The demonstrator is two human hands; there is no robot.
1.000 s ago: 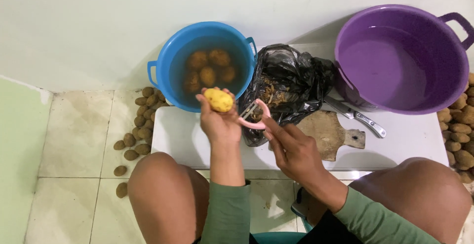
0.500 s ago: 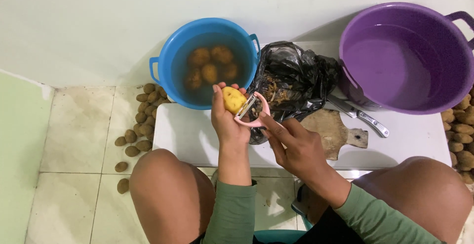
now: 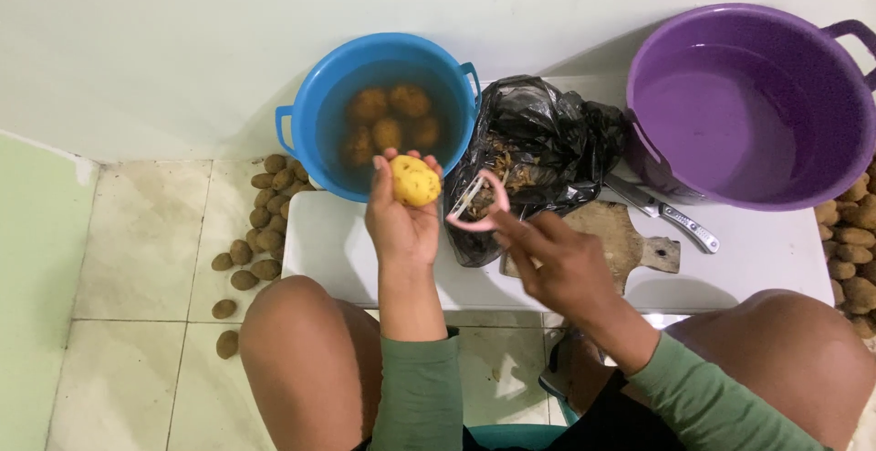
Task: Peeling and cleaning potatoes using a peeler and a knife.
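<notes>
Two hands up over the white table (image 3: 347,259), person seated with knees either side. Left hand (image 3: 401,223) is curled round a peeled yellow potato (image 3: 415,180), fingertips gripping it from behind and the sides, raised just in front of the blue bucket (image 3: 301,95). Right hand (image 3: 557,264) is closed on the handle of a pink Y-peeler (image 3: 479,205), blade end held a little apart from the potato, over the black bag of peelings (image 3: 547,141). Motion blur on that hand.

Step looks like peeling, between strokes, skin mostly off judging by the clean yellow face toward camera. Next stroke would call for bringing the blade onto any remaining skin and turning the potato in the fingers; far side is hidden so leftover skin cannot be told.

Potato is roundish-oval, long axis running roughly up-left to down-right, barely longer than wide. Peeler points its blade up-left toward the potato, handle trailing down-right into the palm.

Purple tub (image 3: 748,104), wooden board (image 3: 620,241), knife (image 3: 666,214), loose unpeeled potatoes (image 3: 260,232) on the floor
</notes>
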